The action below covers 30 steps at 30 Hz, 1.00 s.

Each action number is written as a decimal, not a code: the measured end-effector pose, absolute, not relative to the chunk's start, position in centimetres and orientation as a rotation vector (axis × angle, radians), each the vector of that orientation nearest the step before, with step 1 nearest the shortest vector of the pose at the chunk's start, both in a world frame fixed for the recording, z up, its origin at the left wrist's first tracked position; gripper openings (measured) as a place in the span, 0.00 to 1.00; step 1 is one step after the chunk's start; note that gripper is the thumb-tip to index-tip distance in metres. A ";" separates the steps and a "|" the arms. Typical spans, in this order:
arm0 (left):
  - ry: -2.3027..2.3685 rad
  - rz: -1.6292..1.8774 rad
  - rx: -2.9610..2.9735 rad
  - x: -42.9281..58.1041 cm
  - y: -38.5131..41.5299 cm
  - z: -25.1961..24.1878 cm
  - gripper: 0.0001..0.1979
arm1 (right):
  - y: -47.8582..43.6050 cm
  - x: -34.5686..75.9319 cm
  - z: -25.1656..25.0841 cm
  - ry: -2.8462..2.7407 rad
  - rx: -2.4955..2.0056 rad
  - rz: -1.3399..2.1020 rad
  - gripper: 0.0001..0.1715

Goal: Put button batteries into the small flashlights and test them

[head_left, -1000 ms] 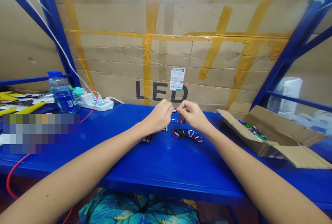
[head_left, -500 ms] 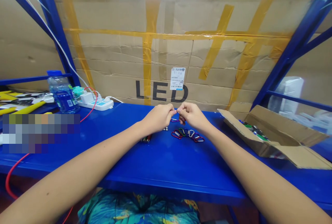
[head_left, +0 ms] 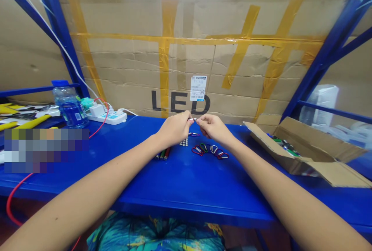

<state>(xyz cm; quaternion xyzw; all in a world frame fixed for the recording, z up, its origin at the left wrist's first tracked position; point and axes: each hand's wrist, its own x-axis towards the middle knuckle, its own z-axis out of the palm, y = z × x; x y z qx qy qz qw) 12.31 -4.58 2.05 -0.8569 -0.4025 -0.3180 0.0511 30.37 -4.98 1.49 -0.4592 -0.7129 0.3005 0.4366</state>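
This is looking like a warehouse or small-goods packing workshop. Blue steel racking (head_left: 328, 45) is framing the space, and its blue shelf (head_left: 180, 189) is serving as a workbench. A flattened cardboard sheet (head_left: 122, 61), patched with brown tape and printed "LED", is standing along the far side and carrying a shipping label (head_left: 198, 87). At the far left a white power strip (head_left: 107, 116) is lying beside a water bottle (head_left: 69, 105). To the right an open carton (head_left: 319, 165) is holding small stock, and coloured carabiners (head_left: 209, 150) are lying in a row mid-bench.
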 end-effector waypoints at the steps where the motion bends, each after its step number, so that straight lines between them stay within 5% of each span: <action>1: -1.245 -1.019 -2.583 12.2 -4.5 2.2 0.08 | -5.0 30.4 1.5 -1.845 -1.189 0.645 0.12; 6: -1.318 -1.174 -2.510 11.9 -4.3 2.4 0.07 | -6.2 30.4 1.4 -2.388 -1.374 0.524 0.07; 19: -1.276 -1.128 -2.551 12.5 -5.2 2.2 0.08 | -9.1 28.0 1.6 -2.654 -1.337 0.549 0.04; 24: -1.230 -1.238 -2.576 12.4 -5.1 2.3 0.08 | -8.0 29.4 2.0 -2.410 -1.255 0.594 0.09; 30: -1.133 -1.186 -2.626 12.4 -4.8 2.1 0.10 | -5.6 31.4 2.3 -1.749 -1.253 1.176 0.04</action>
